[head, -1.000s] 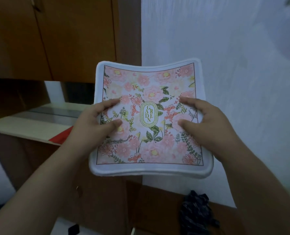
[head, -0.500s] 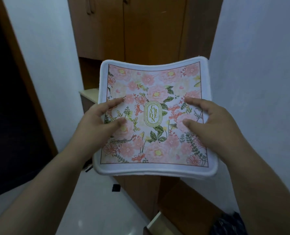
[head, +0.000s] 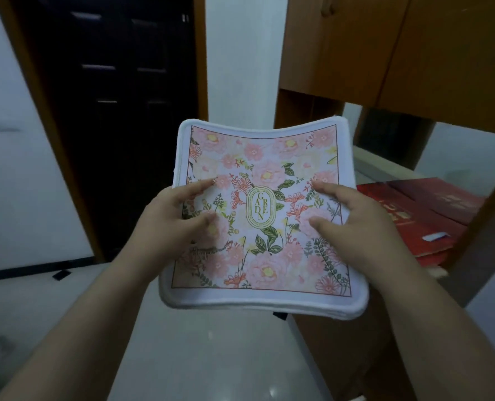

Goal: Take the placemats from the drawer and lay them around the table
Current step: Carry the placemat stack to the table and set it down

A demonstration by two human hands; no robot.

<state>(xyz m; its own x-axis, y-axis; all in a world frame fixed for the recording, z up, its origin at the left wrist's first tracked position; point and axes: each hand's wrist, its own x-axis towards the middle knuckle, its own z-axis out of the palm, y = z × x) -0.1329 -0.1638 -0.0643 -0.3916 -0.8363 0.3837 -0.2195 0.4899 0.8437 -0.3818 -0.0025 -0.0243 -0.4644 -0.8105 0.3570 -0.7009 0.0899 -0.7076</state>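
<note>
A stack of square placemats [head: 263, 169] with a pink floral print, white border and a "GARDEN" oval in the middle is held flat in front of me at chest height. My left hand [head: 171, 218] grips its left edge, thumb and forefinger on top. My right hand [head: 356, 218] grips the right edge the same way, the other fingers hidden beneath. Several layers show at the near edge. No table is in view.
A wooden cabinet [head: 385, 47] stands at right, with red folders [head: 419, 215] on its open shelf. A dark door [head: 119, 111] in a wooden frame is ahead left. White wall [head: 17, 169] lies at far left, glossy white floor [head: 200, 357] below.
The view has swung left: the cabinet slid to the right and the dark door came into sight. Both hands keep the same hold on the placemats.
</note>
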